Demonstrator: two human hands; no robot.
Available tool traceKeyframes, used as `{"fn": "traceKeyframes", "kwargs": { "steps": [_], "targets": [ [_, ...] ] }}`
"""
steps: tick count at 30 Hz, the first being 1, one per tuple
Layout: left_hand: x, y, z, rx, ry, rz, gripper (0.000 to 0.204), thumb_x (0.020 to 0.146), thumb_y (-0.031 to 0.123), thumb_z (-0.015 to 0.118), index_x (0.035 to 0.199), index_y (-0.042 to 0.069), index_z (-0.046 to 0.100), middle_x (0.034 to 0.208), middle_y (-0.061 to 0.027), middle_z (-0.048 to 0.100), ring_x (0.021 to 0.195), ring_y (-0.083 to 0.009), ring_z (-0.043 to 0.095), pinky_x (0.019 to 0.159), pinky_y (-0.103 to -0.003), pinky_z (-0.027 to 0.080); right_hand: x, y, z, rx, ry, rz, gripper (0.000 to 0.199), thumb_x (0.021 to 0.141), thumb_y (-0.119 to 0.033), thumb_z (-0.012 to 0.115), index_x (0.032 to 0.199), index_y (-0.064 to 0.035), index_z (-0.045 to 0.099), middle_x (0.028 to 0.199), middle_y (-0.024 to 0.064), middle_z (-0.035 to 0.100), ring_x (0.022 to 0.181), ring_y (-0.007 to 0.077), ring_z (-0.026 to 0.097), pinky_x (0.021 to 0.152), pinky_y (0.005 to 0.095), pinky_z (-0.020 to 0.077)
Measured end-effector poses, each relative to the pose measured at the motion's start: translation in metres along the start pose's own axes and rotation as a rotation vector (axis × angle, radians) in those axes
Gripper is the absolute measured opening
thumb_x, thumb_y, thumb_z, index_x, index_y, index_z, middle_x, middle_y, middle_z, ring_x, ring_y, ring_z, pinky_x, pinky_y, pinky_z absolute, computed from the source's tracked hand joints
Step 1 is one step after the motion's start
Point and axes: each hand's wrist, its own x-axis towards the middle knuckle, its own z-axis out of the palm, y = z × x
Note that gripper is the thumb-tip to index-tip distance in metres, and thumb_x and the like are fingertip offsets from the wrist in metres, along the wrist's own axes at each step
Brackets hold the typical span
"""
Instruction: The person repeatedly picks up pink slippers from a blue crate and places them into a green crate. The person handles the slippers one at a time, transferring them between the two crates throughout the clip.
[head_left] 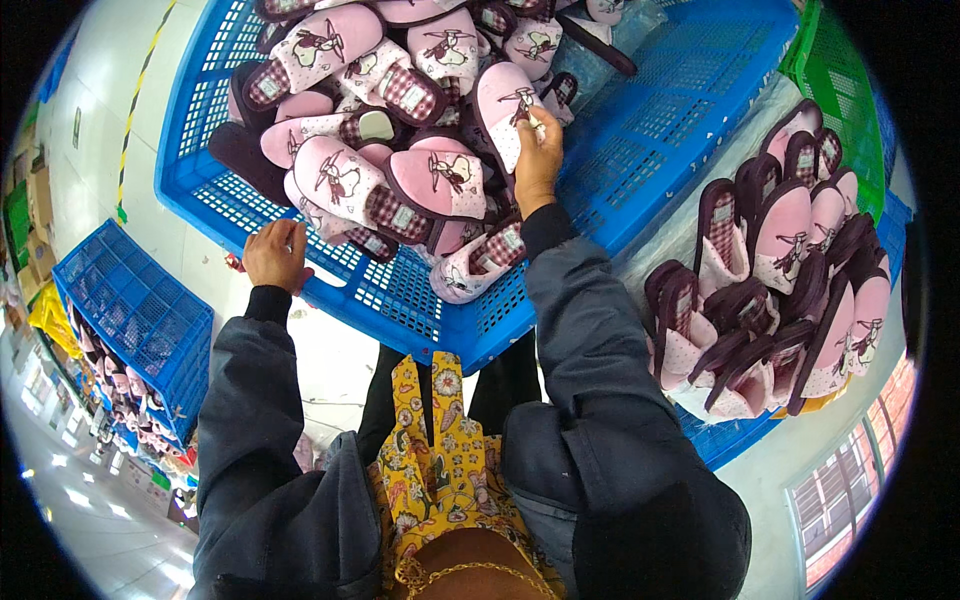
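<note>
My right hand (538, 160) grips a pink slipper (505, 100) by its side, thumb and fingers closed on it. The slipper has a printed cartoon figure and a dark edge, and is tilted up above a heap of similar slippers (345, 180). The heap lies in a large blue plastic crate (640, 120). At the crate's left front rim, my left hand (275, 257) is closed with curled fingers. A small red bit shows beside its fingers; what it belongs to is hidden.
On the right, more pink slippers (785, 240) are packed upright in another blue crate (735, 440). A green crate (845, 90) stands behind them. At the left, a stacked blue crate (140, 300) sits above more slippers. Yellow-black tape (140, 85) marks the floor.
</note>
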Motion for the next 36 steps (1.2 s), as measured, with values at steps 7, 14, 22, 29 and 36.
{"fn": "traceKeyframes", "kwargs": {
  "steps": [7, 14, 22, 29, 36],
  "targets": [
    [0.002, 0.002, -0.002, 0.007, -0.039, -0.006, 0.017, 0.083, 0.025, 0.063, 0.079, 0.009, 0.064, 0.072, -0.003, 0.063, 0.067, -0.0221, 0.06, 0.069, -0.035, 0.043, 0.014, -0.023, -0.006, 0.045, 0.089, 0.046, 0.029, 0.09, -0.018, 0.061, 0.112, -0.0005, 0.053, 0.11, 0.0105, 0.057, 0.095, 0.0184, 0.055, 0.083, 0.031, 0.0462],
    [-0.002, 0.001, 0.0, 0.002, -0.057, -0.039, 0.018, 0.084, 0.027, 0.062, 0.081, 0.009, 0.063, 0.073, -0.0036, 0.063, 0.069, -0.0231, 0.061, 0.07, -0.036, 0.043, -0.08, -0.135, 0.073, 0.228, -0.346, -0.038, 0.038, 0.091, -0.018, 0.059, 0.123, -0.0041, 0.043, 0.108, 0.0111, 0.056, 0.095, 0.0173, 0.056, 0.082, 0.0292, 0.0476],
    [-0.001, 0.004, -0.001, 0.011, -0.041, -0.045, 0.017, 0.084, 0.024, 0.063, 0.079, 0.008, 0.063, 0.071, -0.0044, 0.062, 0.066, -0.022, 0.059, 0.067, -0.034, 0.042, -0.08, -0.11, 0.08, -0.028, -0.408, -0.007, 0.024, 0.088, -0.017, 0.058, 0.109, -0.006, 0.055, 0.087, 0.017, 0.065, 0.076, 0.0339, 0.065, 0.065, 0.0397, 0.0502],
    [0.006, 0.005, -0.001, 0.009, -0.06, -0.029, 0.014, 0.084, 0.021, 0.063, 0.078, 0.008, 0.062, 0.069, -0.0038, 0.061, 0.063, -0.0197, 0.058, 0.066, -0.034, 0.041, 0.03, 0.131, -0.006, -0.413, -0.151, 0.609, 0.022, 0.083, -0.02, 0.062, 0.095, -0.0021, 0.061, 0.091, 0.0148, 0.065, 0.083, 0.0317, 0.064, 0.072, 0.0406, 0.051],
    [-0.002, 0.002, -0.001, 0.002, -0.044, -0.059, 0.015, 0.084, 0.022, 0.063, 0.078, 0.008, 0.063, 0.072, -0.0043, 0.063, 0.064, -0.0204, 0.058, 0.066, -0.035, 0.041, 0.031, 0.164, -0.023, -0.372, -0.041, 0.759, 0.019, 0.081, -0.016, 0.063, 0.095, -0.0052, 0.068, 0.101, 0.0111, 0.067, 0.093, 0.0303, 0.063, 0.079, 0.0358, 0.0516]
  ]
}}
